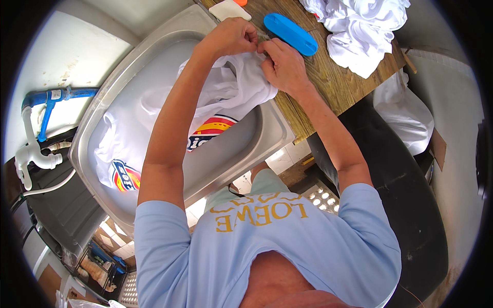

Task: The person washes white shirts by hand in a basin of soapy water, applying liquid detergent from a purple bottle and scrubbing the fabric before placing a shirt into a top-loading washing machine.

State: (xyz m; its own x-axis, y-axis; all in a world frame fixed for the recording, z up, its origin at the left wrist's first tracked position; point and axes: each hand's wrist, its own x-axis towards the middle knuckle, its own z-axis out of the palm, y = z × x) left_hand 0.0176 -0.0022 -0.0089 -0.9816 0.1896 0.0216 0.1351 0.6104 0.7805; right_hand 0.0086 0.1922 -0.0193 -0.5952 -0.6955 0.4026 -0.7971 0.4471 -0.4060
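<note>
My left hand (228,38) and my right hand (284,65) are close together at the sink's far right edge. Both have their fingers pinched on a wet white shirt (251,77), whose gathered cloth droops from them into the basin. A red, yellow and dark blue print (213,129) shows on the cloth below. More white cloth with a similar print (126,174) lies in the water toward the near left; I cannot tell if it is the same garment. Steel walls enclose the sink (281,126). Just right of my hands lies a blue oblong plastic object (290,34), perhaps a brush.
A wooden tabletop (334,84) adjoins the sink on the right, with a heap of white clothes (362,28) on it. An off-white block (230,10) sits at the far edge. Blue pipes (49,100) run along the left wall. A white sack (403,113) stands beyond the table.
</note>
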